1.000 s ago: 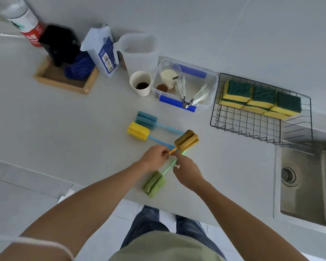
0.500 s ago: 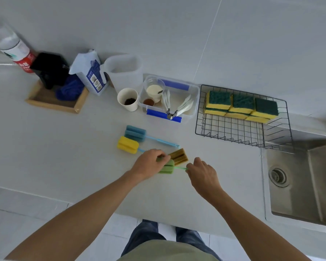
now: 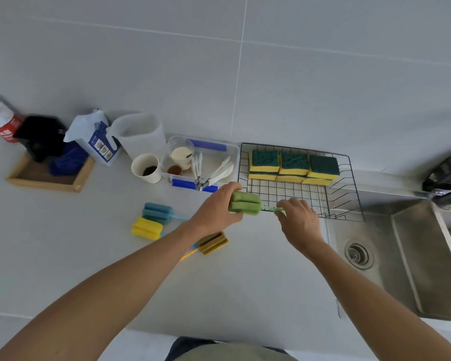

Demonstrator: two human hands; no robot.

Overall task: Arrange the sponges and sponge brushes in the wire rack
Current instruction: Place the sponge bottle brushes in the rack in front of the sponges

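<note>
My left hand [image 3: 215,208] grips the foam head of the green sponge brush [image 3: 245,203], and my right hand [image 3: 298,221] pinches its thin green handle. The brush is held level at the front left corner of the black wire rack [image 3: 349,178]. Three yellow sponges with green tops [image 3: 294,165] stand in a row along the rack's back. On the counter lie the blue sponge brush [image 3: 157,212], the yellow sponge brush [image 3: 147,228] and the mustard sponge brush [image 3: 213,243], partly hidden under my left forearm.
A clear plastic box [image 3: 232,155] with utensils sits left of the rack, beside a paper cup [image 3: 145,168], a white jug [image 3: 141,134] and a wooden tray [image 3: 47,182]. A steel sink [image 3: 406,256] lies to the right.
Both hands lifted the green sponge brush off the counter and carried it right and away to the rack's front. The mustard brush stays on the counter.
</note>
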